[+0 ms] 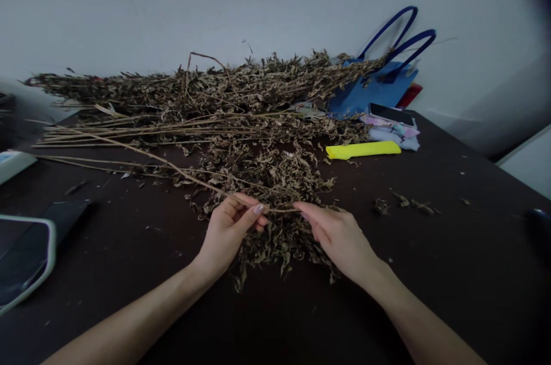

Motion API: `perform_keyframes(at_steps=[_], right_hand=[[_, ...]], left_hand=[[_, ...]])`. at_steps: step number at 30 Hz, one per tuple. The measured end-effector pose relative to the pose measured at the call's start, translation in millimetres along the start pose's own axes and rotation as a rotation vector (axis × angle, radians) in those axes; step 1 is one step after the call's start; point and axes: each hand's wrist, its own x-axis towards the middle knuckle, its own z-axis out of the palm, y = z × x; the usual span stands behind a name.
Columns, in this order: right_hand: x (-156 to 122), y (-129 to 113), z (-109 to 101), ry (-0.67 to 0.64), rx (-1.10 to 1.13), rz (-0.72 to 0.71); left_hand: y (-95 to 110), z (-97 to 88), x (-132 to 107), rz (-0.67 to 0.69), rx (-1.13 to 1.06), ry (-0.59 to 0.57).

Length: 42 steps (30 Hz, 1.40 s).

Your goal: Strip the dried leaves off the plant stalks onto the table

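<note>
A long dried plant stem [172,166] slants from the upper left down to the middle of the table. My left hand [230,224] pinches it between thumb and fingers. At the stem's right end, my right hand [338,233] has its fingers closed on it, the thumb partly hidden. Between the hands a short length of bare stem shows. Beneath them lies a heap of crumpled, dried brown leaves [279,247], spreading back towards the other stalks.
Behind lie bundles of dried leafy stalks [258,86] along the wall. At the back right are a blue bag [365,95], a phone [391,114] on folded cloth and a yellow strip [364,150]. A white-rimmed object [52,244] and a dark flat item [71,218] lie left.
</note>
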Motion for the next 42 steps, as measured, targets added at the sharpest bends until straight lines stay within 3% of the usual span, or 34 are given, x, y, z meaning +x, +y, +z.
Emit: perform_keyframes(at_steps=[8, 12, 20, 24, 28, 31, 37, 42], right_hand=[[0, 9, 6, 0.012, -0.037, 0.049], [2, 3, 2, 0.128, -0.112, -0.072], [-1, -9, 7, 0.047, -0.069, -0.231], [0, -4, 4, 0.060, -0.104, -0.216], [0, -3, -2, -0.032, -0.131, -0.172], [-2, -6, -1, -0.050, -0.169, -0.176], [-5, -9, 9, 0.043, -0.169, -0.157], [-4, -7, 4, -0.006, -0.144, -0.145]], left_hand=[[1, -2.8, 2, 0.018, -0.018, -0.002], [1, 0.8, 0, -0.001, -0.018, -0.010], [0, 5.8, -6, -0.080, -0.050, -0.102], [6, 2.0, 0, -0.013, -0.158, -0.038], [11, -1.8, 6, 0.000, -0.248, 0.037], [8, -1.1, 4, -0.018, -0.193, 0.012], [0, 3.8, -6, -0.028, -0.028, -0.065], [5, 2.2, -2, 0.013, -0.165, 0.000]])
